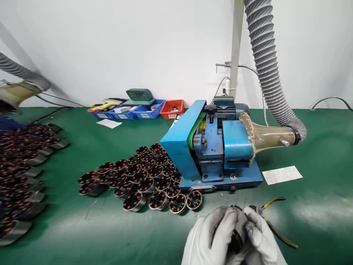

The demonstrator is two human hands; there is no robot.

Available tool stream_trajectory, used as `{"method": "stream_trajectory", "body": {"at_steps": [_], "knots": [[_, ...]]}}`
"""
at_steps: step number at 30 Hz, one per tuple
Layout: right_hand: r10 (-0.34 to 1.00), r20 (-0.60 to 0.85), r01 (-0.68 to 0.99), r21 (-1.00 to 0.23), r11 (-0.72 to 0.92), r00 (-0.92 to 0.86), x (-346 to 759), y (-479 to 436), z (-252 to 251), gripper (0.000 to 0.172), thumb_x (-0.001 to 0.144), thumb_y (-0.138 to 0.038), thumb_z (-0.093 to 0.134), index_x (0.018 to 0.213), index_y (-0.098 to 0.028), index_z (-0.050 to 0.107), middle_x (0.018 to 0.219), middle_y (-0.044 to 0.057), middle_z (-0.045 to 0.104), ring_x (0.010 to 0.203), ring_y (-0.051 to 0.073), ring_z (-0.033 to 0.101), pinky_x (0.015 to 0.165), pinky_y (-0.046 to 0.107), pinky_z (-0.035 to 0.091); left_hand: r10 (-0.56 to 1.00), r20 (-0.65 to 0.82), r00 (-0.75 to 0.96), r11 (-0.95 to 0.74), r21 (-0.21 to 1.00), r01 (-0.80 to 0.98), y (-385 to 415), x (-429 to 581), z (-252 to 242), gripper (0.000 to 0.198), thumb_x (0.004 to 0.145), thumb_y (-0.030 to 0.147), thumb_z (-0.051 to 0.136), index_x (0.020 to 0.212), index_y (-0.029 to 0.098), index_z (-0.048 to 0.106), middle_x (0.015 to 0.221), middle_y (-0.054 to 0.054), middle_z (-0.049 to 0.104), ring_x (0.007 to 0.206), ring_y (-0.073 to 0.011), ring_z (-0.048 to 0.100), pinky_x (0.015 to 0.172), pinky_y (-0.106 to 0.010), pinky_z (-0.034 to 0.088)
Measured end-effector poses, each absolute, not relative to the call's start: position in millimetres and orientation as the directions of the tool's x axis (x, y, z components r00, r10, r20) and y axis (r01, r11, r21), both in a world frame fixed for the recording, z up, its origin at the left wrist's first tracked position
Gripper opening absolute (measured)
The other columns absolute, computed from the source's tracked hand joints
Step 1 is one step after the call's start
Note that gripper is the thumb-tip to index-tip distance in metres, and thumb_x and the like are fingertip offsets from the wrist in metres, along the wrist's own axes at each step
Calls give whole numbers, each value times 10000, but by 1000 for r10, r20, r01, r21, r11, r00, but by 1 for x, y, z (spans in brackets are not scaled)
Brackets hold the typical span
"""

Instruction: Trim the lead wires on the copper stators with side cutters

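Note:
Both hands wear white gloves and meet at the bottom of the view, right of centre. My left hand (213,235) is closed round one side of a motor stator (239,230), a metal ring with dark and copper windings inside. My right hand (260,233) grips the ring's other side. Thin wires stick up from its top, and the gloves hide much of it. Just beyond my right hand lies a pair of pliers (280,233) with yellow-green handles. Several similar stators (178,203) stand grouped on the green table to the left.
A blue belt machine (211,147) stands behind my hands, joined to a grey ducting hose (266,55). A paper slip (282,175) lies at its right. Blue bins (150,110), a red bin (172,108) and a digital clock (138,95) are at the back. More stators (20,165) crowd the far left.

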State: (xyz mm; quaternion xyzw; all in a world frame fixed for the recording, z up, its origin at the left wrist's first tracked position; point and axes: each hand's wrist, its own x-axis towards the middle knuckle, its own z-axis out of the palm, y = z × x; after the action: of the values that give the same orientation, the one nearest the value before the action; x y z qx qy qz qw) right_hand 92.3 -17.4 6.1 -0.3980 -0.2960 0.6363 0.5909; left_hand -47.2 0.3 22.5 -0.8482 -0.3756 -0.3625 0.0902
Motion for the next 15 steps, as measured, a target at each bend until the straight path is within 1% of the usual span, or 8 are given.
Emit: {"method": "stream_trajectory", "body": {"at_steps": [2, 4, 6, 8, 10, 11, 13, 15], "knots": [[987, -152, -544, -825, -155, -51, 91, -17, 6, 379, 615, -584, 729, 635, -218, 631, 560, -6, 624, 495, 166, 590, 520, 272, 501, 572, 685, 452, -673, 76, 736, -6, -52, 23, 443, 824, 406, 563, 1167, 138, 482, 875, -143, 692, 728, -232, 688, 624, -298, 556], [996, -62, -486, -870, -87, -68, 86, -19, 4, 345, 662, -555, 697, 646, -218, 623, 574, 2, 628, 512, 175, 602, 522, 274, 503, 647, 646, 406, -629, 149, 763, -15, -55, 19, 455, 821, 391, 560, 1193, 150, 461, 933, -148, 699, 780, -240, 694, 653, -298, 555], [997, 80, -262, -962, 79, 5, 79, -22, 0, 257, 692, -462, 699, 637, -223, 619, 675, 29, 668, 623, 199, 650, 591, 279, 529, 788, 520, 330, -524, 285, 803, -25, -60, 13, 457, 807, 293, 549, 1229, 152, 443, 1030, -152, 696, 852, -244, 694, 698, -300, 552], [966, 260, 115, -960, 256, 19, 68, -25, -7, 128, 686, -332, 718, 647, -235, 645, 827, 57, 700, 754, 220, 686, 667, 277, 549, 938, 270, 216, -325, 469, 821, -33, -66, 6, 431, 783, 164, 486, 1214, 169, 473, 1012, -112, 718, 819, -222, 700, 693, -297, 547], [911, 384, 412, -814, 410, -149, 57, -26, -19, 76, 675, -261, 721, 747, -261, 698, 969, 77, 716, 819, 237, 708, 701, 278, 568, 994, 36, 104, -106, 558, 823, -39, -77, 0, 424, 737, 100, 459, 1142, 193, 546, 968, -78, 732, 798, -215, 695, 714, -316, 538], [874, 408, 486, -727, 486, -265, 51, -27, -26, 170, 675, -271, 721, 845, -274, 714, 1023, 88, 719, 829, 250, 717, 704, 285, 580, 998, -29, 53, -28, 550, 835, -40, -86, -4, 412, 709, 102, 484, 1096, 199, 586, 974, -78, 729, 841, -229, 684, 759, -341, 526], [780, 432, 530, -573, 625, -453, 45, -26, -41, 336, 686, -340, 719, 1015, -275, 696, 1097, 114, 711, 833, 275, 726, 707, 306, 597, 994, -55, -91, 106, 460, 882, -41, -114, -12, 371, 642, 176, 600, 1006, 210, 659, 1016, -94, 703, 966, -283, 634, 865, -403, 472], [701, 456, 530, -459, 713, -549, 44, -24, -57, 387, 724, -407, 694, 1075, -246, 677, 1099, 132, 712, 817, 279, 733, 674, 291, 609, 962, -28, -271, 262, 360, 895, -40, -154, -18, 392, 555, 296, 719, 938, 218, 705, 977, -110, 688, 997, -335, 600, 888, -437, 439]]}}
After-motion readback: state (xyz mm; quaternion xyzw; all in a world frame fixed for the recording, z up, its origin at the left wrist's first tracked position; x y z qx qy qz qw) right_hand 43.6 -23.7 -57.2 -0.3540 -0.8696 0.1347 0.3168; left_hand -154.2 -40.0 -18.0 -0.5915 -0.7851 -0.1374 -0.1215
